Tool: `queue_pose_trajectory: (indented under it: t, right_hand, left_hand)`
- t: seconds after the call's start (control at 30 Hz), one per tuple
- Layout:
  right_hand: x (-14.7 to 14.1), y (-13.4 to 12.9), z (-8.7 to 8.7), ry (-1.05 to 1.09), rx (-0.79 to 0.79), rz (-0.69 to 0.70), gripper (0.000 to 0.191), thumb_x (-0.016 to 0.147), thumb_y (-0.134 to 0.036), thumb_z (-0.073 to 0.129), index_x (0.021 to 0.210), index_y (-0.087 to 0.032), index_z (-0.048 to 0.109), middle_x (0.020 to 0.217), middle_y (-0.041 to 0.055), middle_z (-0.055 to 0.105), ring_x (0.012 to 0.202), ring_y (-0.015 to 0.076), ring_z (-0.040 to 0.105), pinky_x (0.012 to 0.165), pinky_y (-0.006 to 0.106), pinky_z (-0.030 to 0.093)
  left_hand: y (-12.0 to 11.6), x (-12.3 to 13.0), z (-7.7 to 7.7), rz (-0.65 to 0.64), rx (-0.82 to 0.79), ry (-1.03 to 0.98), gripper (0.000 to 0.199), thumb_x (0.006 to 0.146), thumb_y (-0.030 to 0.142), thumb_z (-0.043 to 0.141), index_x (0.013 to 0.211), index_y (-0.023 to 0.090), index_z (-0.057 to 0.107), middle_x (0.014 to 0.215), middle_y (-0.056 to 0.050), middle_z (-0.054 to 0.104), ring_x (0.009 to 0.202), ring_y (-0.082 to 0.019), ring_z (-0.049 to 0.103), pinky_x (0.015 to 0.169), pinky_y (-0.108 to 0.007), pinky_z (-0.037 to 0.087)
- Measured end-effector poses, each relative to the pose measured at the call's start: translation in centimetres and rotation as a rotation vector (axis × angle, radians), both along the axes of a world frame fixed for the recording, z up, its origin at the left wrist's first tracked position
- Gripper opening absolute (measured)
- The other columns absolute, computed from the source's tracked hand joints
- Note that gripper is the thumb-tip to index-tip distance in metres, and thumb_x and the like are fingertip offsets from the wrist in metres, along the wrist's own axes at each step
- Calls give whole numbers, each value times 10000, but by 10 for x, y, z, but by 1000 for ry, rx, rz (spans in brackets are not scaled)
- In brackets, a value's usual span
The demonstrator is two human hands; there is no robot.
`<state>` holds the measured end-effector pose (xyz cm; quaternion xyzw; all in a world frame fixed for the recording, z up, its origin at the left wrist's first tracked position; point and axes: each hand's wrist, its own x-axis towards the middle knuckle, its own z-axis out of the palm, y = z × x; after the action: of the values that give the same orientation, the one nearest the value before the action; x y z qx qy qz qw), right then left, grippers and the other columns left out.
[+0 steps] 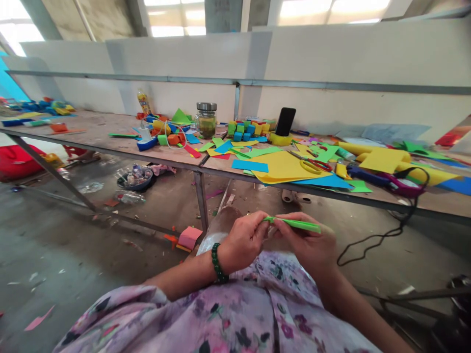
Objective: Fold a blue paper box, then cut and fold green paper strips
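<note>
Above my lap, both hands meet on a folded strip of bright green paper [302, 225]. My left hand [246, 240], with a green bead bracelet [218, 263] at the wrist, pinches the strip's left end. Closed around the strip further along is my right hand [312, 245], thumb and fingers pressing it. The right end of the green strip sticks out past the fingers; its left tip is partly hidden by fingertips. Across from my hands, yellow paper sheets [281, 165] and a blue paper piece [250, 165] lie at the table's front edge.
Scissors [312, 164] rest on the sheets. A phone [285, 121] stands upright behind them, near a glass jar [206, 120] and small folded paper cubes [246, 130]. A dark cord [382, 235] hangs off the table at right. Below, a basin [135, 184] of plastic bottles sits on the floor.
</note>
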<state>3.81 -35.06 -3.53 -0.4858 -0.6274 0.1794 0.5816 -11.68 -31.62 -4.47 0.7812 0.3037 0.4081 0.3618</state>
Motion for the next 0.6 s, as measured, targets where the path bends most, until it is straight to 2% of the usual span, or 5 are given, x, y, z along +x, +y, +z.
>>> queue_pose_trajectory:
  t: [0.23, 0.43, 0.6]
  right_hand:
    - [-6, 2, -5, 29, -6, -44, 45, 770, -264, 710, 764, -219, 710, 648, 1, 720, 515, 145, 674, 492, 225, 572]
    - [-9, 1, -4, 80, -24, -14, 34, 760, -253, 714, 767, -221, 702, 625, -12, 716, 496, 152, 679, 477, 225, 576]
    - [-9, -1, -2, -11, -26, -61, 78, 779, -290, 697, 765, -213, 705, 636, -1, 722, 515, 151, 681, 499, 228, 570]
  left_hand:
    - [-1, 3, -7, 44, -2, 4, 209, 961, 266, 377, 800, 178, 479, 740, 3, 536, 672, -119, 464, 639, -239, 343]
    - [-1, 5, -12, 57, 44, 55, 240, 977, 284, 312, 791, 193, 434, 745, -3, 522, 668, -131, 454, 639, -259, 339]
    - [-1, 6, -13, 80, 54, 51, 209, 968, 258, 317, 790, 201, 412, 725, 3, 520, 644, -130, 455, 620, -256, 334]
